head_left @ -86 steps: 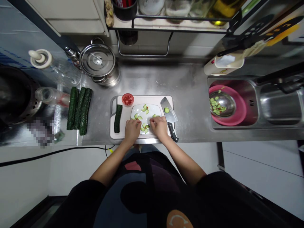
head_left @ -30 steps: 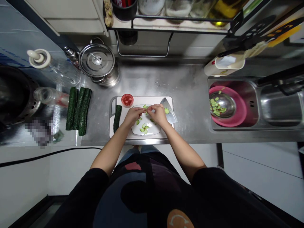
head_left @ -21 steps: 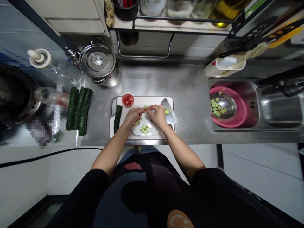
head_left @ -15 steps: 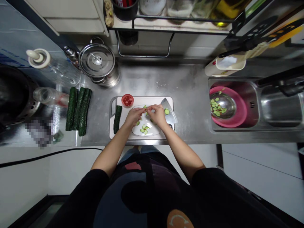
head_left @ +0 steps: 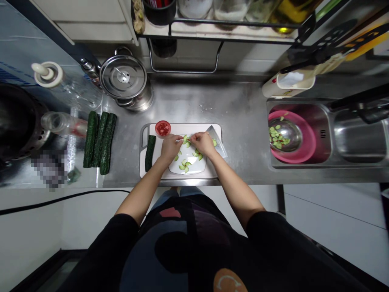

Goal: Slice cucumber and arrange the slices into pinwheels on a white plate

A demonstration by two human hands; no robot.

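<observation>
On a white plate (head_left: 196, 167) lie several pinwheels of thin green cucumber slices (head_left: 184, 165). My left hand (head_left: 170, 149) reaches in over the plate's upper left, thumb and fingers pinched at the edge of the top cucumber pinwheel (head_left: 186, 140). Opposite it, my right hand (head_left: 203, 143) pinches at the same pinwheel's other side. Specks of red show at the fingertips, too small to name. A cleaver (head_left: 219, 147) lies partly behind my right hand, a cucumber slice (head_left: 214, 142) on its blade. Near my left hand are a red bowl of chopped red pieces (head_left: 163, 128) and a cucumber length (head_left: 150, 153).
Beneath the plate is a white cutting board (head_left: 179, 127). Whole cucumbers (head_left: 103, 142) lie to the left, below a lidded steel pot (head_left: 124, 79). At right, the sink (head_left: 324, 156) holds a pink basin (head_left: 310, 140) and a metal bowl (head_left: 293, 136) of slices.
My hands have drawn slightly apart, left hand leftward and right hand rightward. The top pinwheel and the one at the plate's right now show more fully.
</observation>
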